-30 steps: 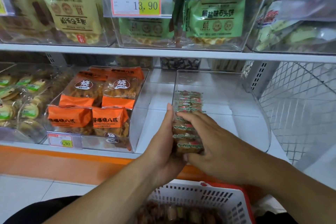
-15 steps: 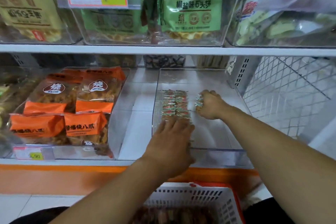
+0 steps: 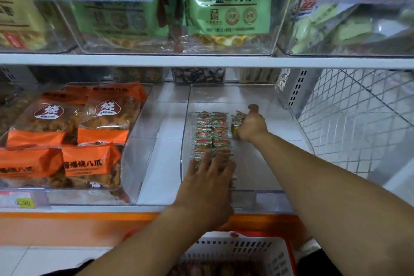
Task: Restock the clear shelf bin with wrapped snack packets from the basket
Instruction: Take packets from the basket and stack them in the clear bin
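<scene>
Supermarket shelving fills the view, with white tiles below and an orange strip along the front of the lower shelf. Nearest to the person stands the white basket (image 3: 242, 251) with a red rim, and some wrapped packets are dimly seen inside it. Above it, the left hand (image 3: 207, 188) lies flat, its fingers straight, pressing on the near end of the double row of snack packets (image 3: 211, 134) in the clear shelf bin (image 3: 264, 190). This row runs from front to back along the left wall of the bin. Further in, the right hand (image 3: 251, 126) has a closed grip on a small stack of packets (image 3: 237, 123), and holds it just beside the far end of the row, on its right. The long axis of the row points away from the person, so I judge the new stack will start another row parallel to it; the right hand is the nearer one for this. The right part of the bin floor is bare. To the left stands a bin with orange snack bags (image 3: 74, 132).

Compared with half a second ago, the right hand sits slightly deeper, while the left hand has hardly shifted.
</scene>
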Demonstrator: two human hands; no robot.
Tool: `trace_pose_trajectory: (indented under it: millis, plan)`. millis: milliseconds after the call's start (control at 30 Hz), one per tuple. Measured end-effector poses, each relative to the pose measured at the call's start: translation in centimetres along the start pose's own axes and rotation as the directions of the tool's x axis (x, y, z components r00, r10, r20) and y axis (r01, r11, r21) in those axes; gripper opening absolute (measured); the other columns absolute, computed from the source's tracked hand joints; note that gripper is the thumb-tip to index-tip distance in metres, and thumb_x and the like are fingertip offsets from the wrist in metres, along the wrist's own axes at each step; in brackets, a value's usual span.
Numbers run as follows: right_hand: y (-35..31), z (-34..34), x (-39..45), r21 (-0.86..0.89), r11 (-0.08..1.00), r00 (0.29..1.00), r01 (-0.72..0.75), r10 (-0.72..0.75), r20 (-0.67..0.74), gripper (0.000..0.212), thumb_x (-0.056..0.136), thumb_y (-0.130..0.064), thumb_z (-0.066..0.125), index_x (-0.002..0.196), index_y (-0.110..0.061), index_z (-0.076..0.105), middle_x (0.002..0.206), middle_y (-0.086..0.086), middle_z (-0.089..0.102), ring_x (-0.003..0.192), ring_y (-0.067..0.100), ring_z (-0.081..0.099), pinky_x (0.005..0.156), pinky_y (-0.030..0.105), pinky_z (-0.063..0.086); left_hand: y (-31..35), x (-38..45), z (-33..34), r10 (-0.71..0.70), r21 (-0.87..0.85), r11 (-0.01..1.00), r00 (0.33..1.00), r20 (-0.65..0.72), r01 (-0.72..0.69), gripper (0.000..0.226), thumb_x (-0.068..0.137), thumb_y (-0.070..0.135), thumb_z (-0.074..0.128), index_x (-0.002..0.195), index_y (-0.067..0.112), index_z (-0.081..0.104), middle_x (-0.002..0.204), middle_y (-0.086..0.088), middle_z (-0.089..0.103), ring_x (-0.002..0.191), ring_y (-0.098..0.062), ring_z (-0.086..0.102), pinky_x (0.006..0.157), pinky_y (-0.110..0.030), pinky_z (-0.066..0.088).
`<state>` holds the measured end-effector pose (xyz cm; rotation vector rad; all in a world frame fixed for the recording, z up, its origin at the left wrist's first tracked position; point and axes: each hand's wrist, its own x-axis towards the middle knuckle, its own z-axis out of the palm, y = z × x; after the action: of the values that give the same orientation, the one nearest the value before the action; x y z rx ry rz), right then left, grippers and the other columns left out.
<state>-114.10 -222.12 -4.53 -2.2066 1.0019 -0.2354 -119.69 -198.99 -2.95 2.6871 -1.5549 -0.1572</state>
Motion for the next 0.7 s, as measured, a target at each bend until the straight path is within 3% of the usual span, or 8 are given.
trace_pose_trajectory:
  millis: [133,233,333,433,533,633,700]
  plan:
    - [-0.4,0.8,0.0,0.021,1.000,0.999,-0.021,0.020,0.049,0.077,0.090,-0.005,0.066,0.154,-0.013,0.023,0.136,0.019,0.055,0.123,0.036,0.056,0.088,0.030,0.043,0.0,0.0,0.1,0.006,0.013,1.000,1.000,-0.005,-0.006,0.096,0.087,0.056,0.068,0.159,0.029,0.012,0.168,-0.004,0.010,0.156,-0.034,0.001,0.126,-0.057,0.010]
    - [-0.2,0.9,0.1,0.055,0.998,1.000,-0.016,0.016,-0.014,0.073,0.089,-0.003,0.067,0.150,-0.010,0.028,0.137,0.020,0.053,0.123,0.036,0.055,0.090,0.033,0.046,0.0,-0.1,0.0,0.013,0.011,1.000,1.000,-0.002,-0.013,0.090,0.087,0.054,0.068,0.157,0.028,0.018,0.167,-0.004,0.014,0.156,-0.033,0.004,0.126,-0.056,0.010]
    - [0.0,1.3,0.0,0.035,0.999,1.000,-0.009,0.010,-0.028,0.070,0.090,-0.003,0.066,0.149,-0.010,0.029,0.135,0.019,0.055,0.120,0.036,0.057,0.080,0.030,0.041,0.0,-0.1,-0.1,0.012,0.003,1.000,1.000,0.006,-0.012,0.088,0.089,0.054,0.067,0.157,0.028,0.019,0.168,-0.004,0.013,0.156,-0.032,0.001,0.126,-0.055,0.008]
    - [0.0,1.4,-0.1,0.092,0.996,1.000,-0.020,0.021,-0.004,0.072,0.090,-0.005,0.068,0.150,-0.011,0.028,0.132,0.019,0.056,0.117,0.035,0.058,0.080,0.029,0.042,0.1,-0.1,-0.2,0.009,0.003,1.000,1.000,0.016,-0.009,0.087,0.089,0.053,0.067,0.158,0.028,0.019,0.168,-0.004,0.013,0.156,-0.032,0.001,0.126,-0.055,0.008]
    - [0.1,1.2,-0.2,0.115,0.992,0.998,-0.051,0.056,-0.042,0.074,0.089,-0.008,0.070,0.151,-0.010,0.029,0.135,0.018,0.055,0.120,0.035,0.057,0.090,0.034,0.047,0.2,-0.2,-0.3,0.008,0.000,1.000,1.000,0.006,-0.008,0.087,0.089,0.049,0.069,0.157,0.027,0.020,0.167,-0.005,0.016,0.156,-0.032,0.003,0.127,-0.054,0.009]
    - [0.0,1.1,-0.2,0.130,0.991,0.999,-0.036,0.032,0.033,0.072,0.089,-0.008,0.072,0.152,-0.008,0.036,0.146,0.014,0.052,0.129,0.033,0.053,0.107,0.036,0.047,0.3,-0.3,-0.5,0.005,-0.003,1.000,1.000,-0.005,-0.005,0.084,0.089,0.043,0.069,0.156,0.026,0.022,0.165,-0.005,0.020,0.155,-0.032,0.007,0.126,-0.054,0.012]
    - [-0.1,0.8,-0.4,0.152,0.988,0.996,-0.043,0.030,0.084,0.079,0.087,-0.004,0.073,0.154,-0.008,0.032,0.151,0.013,0.047,0.133,0.032,0.051,0.110,0.040,0.046,0.3,-0.4,-0.6,0.009,-0.003,1.000,1.000,-0.004,-0.009,0.083,0.090,0.038,0.068,0.157,0.025,0.022,0.164,-0.005,0.021,0.155,-0.031,0.009,0.126,-0.053,0.015]
